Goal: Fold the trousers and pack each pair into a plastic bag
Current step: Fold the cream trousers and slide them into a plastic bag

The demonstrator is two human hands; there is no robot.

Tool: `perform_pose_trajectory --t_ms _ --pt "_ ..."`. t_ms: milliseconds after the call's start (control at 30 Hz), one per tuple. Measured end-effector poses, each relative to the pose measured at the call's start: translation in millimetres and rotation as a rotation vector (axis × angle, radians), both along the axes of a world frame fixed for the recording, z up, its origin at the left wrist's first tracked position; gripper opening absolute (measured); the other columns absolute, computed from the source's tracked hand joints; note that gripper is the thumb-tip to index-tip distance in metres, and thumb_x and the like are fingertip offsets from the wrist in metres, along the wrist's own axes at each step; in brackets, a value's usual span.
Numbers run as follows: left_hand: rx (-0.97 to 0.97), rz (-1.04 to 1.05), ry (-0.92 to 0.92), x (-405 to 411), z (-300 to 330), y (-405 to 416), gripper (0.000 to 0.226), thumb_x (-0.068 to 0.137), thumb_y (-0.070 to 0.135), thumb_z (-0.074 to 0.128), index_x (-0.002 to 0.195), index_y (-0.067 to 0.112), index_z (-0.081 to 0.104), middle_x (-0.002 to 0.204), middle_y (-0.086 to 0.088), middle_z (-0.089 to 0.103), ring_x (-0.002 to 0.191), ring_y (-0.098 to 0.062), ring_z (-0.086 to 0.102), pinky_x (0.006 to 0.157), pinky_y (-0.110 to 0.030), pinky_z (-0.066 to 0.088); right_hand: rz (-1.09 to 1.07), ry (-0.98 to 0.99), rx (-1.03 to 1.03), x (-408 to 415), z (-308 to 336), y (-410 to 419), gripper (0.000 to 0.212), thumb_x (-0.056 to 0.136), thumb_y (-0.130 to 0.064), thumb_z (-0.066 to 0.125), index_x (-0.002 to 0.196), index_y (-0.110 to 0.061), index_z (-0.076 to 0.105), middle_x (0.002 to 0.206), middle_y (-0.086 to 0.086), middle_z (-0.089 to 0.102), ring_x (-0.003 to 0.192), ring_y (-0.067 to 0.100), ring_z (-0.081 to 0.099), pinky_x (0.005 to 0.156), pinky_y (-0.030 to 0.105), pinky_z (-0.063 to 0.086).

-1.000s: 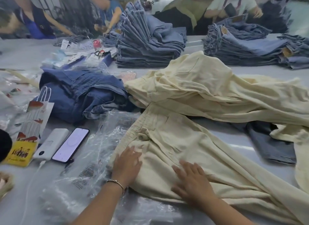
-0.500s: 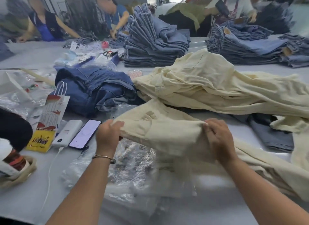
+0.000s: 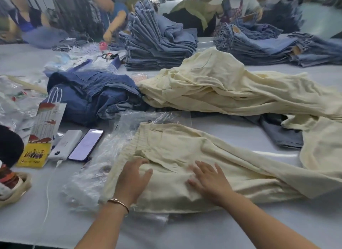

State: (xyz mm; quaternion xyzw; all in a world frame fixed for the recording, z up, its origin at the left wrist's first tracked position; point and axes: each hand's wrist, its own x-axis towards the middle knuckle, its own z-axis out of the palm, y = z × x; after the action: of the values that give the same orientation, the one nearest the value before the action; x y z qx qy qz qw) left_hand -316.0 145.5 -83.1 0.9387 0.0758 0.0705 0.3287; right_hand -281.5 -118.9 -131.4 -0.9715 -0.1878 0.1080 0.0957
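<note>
Cream cotton trousers (image 3: pixel 203 167) lay flat on the pale grey worktop (image 3: pixel 240 228), right in front of the person. The waist end was near the hands, and the legs ran away to the right, so the long way of the trousers went from left to right across the worktop.

Both hands pressed down on the waist part with straight, spread fingers and gripped nothing. The left hand (image 3: pixel 132 180), with a thin metal bracelet on its wrist, lay near the left edge of the cloth. The right hand (image 3: pixel 209 178) lay just beside it, a bit nearer the legs.

Clear crinkly plastic bags (image 3: pixel 96 176) lay under the waist end and stuck out to the left.

I think the next move was a fold along the long way. The right hand was the nearer one to the far leg ends, so it would likely reach for them. The left hand was nearer the bags.

A little further off, to the left, a black phone (image 3: pixel 86 145) lay touching a white power bank (image 3: pixel 66 144). Behind the trousers sat a loose heap of more cream trousers (image 3: pixel 222 87), and a dark blue pile of jeans (image 3: pixel 88 93) lay to its left. Far back stood a tall stack of folded light blue jeans (image 3: pixel 157 43).
</note>
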Motion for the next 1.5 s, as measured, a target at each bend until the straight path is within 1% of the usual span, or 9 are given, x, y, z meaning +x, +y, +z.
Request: perform_pose_trajectory --t_ms 133,267,533,733,967,1067,1233,1300,1500 --pt "0.465 -0.266 0.297 7 -24 -30 0.051 0.093 0.055 0.037 0.141 0.038 0.037 0.152 0.01 0.032 0.142 -0.013 0.026 0.114 -0.04 0.024 -0.138 -0.219 0.163 -8 16 -25 0.05 0.097 -0.052 0.04 0.142 -0.029 0.043 0.149 -0.004 0.04 0.137 0.017 0.035 0.114 0.038 0.018" --pt "0.611 -0.125 0.44 33 -6 -50 0.043 0.083 0.038 0.045 0.125 0.033 0.055 0.134 0.004 0.053 0.125 -0.023 0.048 0.103 -0.041 0.038 -0.309 -0.57 0.293 -23 32 -89 0.034 0.076 -0.016 0.074 0.109 -0.011 0.068 0.115 0.008 0.067 0.104 0.032 0.063 0.09 0.042 0.048" --pt "0.109 -0.281 0.054 65 31 -158 0.02 0.086 0.021 0.061 0.105 0.024 0.066 0.12 0.006 0.06 0.119 -0.02 0.046 0.098 -0.03 0.037 -0.849 -0.751 0.464 -31 56 -223 0.055 0.06 0.004 0.035 0.105 0.005 0.066 0.11 0.023 0.063 0.102 0.044 0.056 0.091 0.047 0.044" --pt "-0.04 -0.686 -0.001 62 32 -283 0.052 0.075 0.021 0.074 0.123 0.03 0.057 0.128 0.015 0.052 0.125 -0.004 0.041 0.1 -0.003 0.022 -1.118 -0.526 0.358 -36 39 -335 0.054 0.076 0.014 0.047 0.127 -0.004 0.055 0.133 0.018 0.047 0.118 0.038 0.041 0.091 0.044 0.04" --pt "0.433 -0.972 0.144 64 12 -431 0.092 0.073 0.041 0.071 0.148 0.041 0.018 0.154 0.015 0.024 0.145 -0.007 0.011 0.12 -0.035 0.006 -0.895 -0.089 0.022 -11 20 -440 0.081 0.088 -0.028 0.061 0.151 -0.041 0.011 0.158 0.01 0.005 0.136 0.032 0.02 0.104 0.038 0.035" --pt "0.593 -0.894 0.194 62 1 -462 0.085 0.076 0.032 0.063 0.148 0.04 0.018 0.147 0.011 0.036 0.138 -0.012 0.029 0.118 -0.036 0.011 -0.688 -0.131 0.016 10 18 -460 0.049 0.093 -0.042 0.055 0.139 -0.049 0.04 0.16 0.005 0.007 0.14 0.028 0.017 0.107 0.034 0.03" --pt "0.142 -0.79 0.275 61 24 -460 0.045 0.067 0.029 0.066 0.112 0.033 0.058 0.103 0.014 0.066 0.1 -0.008 0.062 0.083 -0.025 0.045 -0.438 -0.186 0.213 38 38 -473 0.021 0.099 -0.026 0.047 0.099 -0.019 0.067 0.147 -0.001 0.042 0.14 0.017 0.029 0.115 0.033 0.013" --pt "-0.125 -0.778 0.33 63 49 -452 0.03 0.062 0.023 0.072 0.09 0.029 0.064 0.083 0.017 0.064 0.081 0.0 0.059 0.072 -0.022 0.046 -0.404 -0.201 0.32 45 68 -469 0.03 0.101 -0.02 0.042 0.074 -0.021 0.054 0.102 0.004 0.065 0.112 0.023 0.053 0.112 0.037 0.02" --pt "-0.486 -0.647 0.281 85 92 -423 0.025 0.07 0.035 0.077 0.087 0.018 0.072 0.079 0.0 0.066 0.074 -0.004 0.058 0.065 -0.015 0.044 -0.437 -0.371 0.208 77 167 -464 0.054 0.091 -0.049 0.048 0.05 -0.016 0.038 0.052 -0.005 0.044 0.057 0.024 0.043 0.049 0.034 0.022"
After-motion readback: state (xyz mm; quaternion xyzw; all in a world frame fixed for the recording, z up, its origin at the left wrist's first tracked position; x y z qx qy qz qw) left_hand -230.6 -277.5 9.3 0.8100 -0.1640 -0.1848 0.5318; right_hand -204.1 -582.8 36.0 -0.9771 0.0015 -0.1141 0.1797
